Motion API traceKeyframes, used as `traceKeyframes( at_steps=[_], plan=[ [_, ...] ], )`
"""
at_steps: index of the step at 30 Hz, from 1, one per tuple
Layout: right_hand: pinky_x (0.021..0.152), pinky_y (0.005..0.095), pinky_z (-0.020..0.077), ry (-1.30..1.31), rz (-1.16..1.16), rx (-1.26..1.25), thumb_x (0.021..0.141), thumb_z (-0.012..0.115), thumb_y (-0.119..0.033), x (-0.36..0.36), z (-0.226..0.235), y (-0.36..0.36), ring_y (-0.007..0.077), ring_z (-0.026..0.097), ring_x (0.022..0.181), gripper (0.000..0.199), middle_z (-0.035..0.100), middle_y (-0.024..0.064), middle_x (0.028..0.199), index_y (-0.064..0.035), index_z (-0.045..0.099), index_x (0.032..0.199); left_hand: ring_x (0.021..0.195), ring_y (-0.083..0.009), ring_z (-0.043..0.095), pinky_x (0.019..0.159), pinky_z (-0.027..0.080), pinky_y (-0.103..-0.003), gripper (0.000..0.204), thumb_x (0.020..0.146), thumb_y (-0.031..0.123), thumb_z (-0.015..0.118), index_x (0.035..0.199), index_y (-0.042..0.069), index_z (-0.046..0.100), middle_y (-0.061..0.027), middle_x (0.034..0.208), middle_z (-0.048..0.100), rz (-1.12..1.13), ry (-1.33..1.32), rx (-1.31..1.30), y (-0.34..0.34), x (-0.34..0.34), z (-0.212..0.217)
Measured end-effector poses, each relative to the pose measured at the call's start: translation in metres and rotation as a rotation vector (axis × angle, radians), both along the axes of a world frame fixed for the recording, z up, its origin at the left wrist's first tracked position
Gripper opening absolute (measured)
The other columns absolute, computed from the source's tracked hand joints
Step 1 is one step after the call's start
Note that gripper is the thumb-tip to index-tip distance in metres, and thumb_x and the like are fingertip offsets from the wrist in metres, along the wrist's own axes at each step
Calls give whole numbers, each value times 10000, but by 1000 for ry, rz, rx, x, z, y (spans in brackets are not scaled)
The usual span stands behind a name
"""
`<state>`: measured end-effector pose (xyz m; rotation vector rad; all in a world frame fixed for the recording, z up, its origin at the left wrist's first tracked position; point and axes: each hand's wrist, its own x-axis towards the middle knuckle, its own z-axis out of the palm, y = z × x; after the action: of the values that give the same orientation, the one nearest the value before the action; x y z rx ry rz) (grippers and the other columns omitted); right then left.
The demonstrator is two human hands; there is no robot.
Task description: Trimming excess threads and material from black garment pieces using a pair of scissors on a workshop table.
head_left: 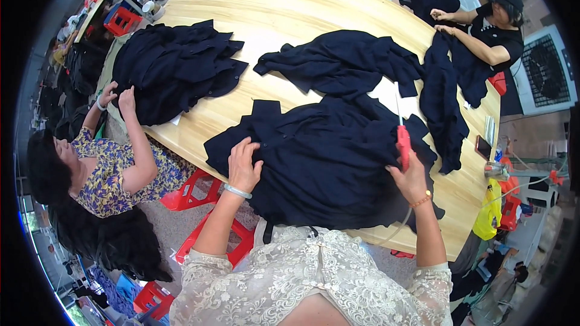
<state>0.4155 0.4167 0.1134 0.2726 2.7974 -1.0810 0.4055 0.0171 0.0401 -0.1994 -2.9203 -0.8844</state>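
Garment (326, 163), dark navy, lies spread on the near edge of the pale wooden desk (290, 6), right in front of the person w/ the lace top. Left hand (243, 166) rests flat on the cloth's left part, fingers spread open, bangle at the wrist. Right hand (411, 178) is closed around a red-handled tool (402, 142), its thin white tip pointing away over the fabric; hand sits at the garment's right edge, thin cord trailing down from it. Just beyond, a second dark garment (341, 60) lies crumpled mid-desk. Far left, a stack of dark clothes (175, 66), w/ a co-worker in a floral top (109, 175) touching its edge w/ both hands. Far right, another co-worker in a black top (498, 36) handles a dark piece (444, 96) hanging over that side. Red stools (208, 229) under the desk.
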Motion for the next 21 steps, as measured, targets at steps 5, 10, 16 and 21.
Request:
traceKeyframes(
  at_steps=[5, 10, 16, 21],
  plan=[
    [671, 219, 423, 96, -92, -104, 691, 700, 44, -6, 43, 5, 91, 477, 708, 548, 474, -11, 789, -23, 551, 1214, 1026, -292, 524, 915, 390, -436, 424, 675, 75, 733, 1074, 107, 594, -73, 1002, 608, -73, -411, -47, 1, -32, -16],
    [676, 259, 448, 274, -126, -37, 691, 647, 68, -14, 66, 26, 127, 506, 694, 547, 496, 25, 782, -8, 542, 1222, 796, -333, 588, 741, 486, -391, 185, 651, -20, 584, 811, 61, 630, -115, 795, 622, -57, 15, 178, 5, -66, 15],
    [684, 191, 424, 618, -278, -19, 737, 626, 117, -16, 110, 71, 71, 478, 792, 565, 540, -7, 937, -15, 516, 1276, 812, -280, 565, 755, 424, -347, 324, 628, -123, 592, 902, 41, 644, -93, 818, 593, -68, 569, 248, 30, -113, 135],
    [654, 231, 436, 343, -121, 40, 654, 608, 114, 25, 120, 65, 100, 504, 728, 549, 499, -6, 810, -30, 563, 1182, 783, -316, 544, 734, 425, -398, 261, 602, -78, 594, 840, 28, 607, -120, 780, 544, -445, 361, 21, -3, -64, 124]
  ],
)
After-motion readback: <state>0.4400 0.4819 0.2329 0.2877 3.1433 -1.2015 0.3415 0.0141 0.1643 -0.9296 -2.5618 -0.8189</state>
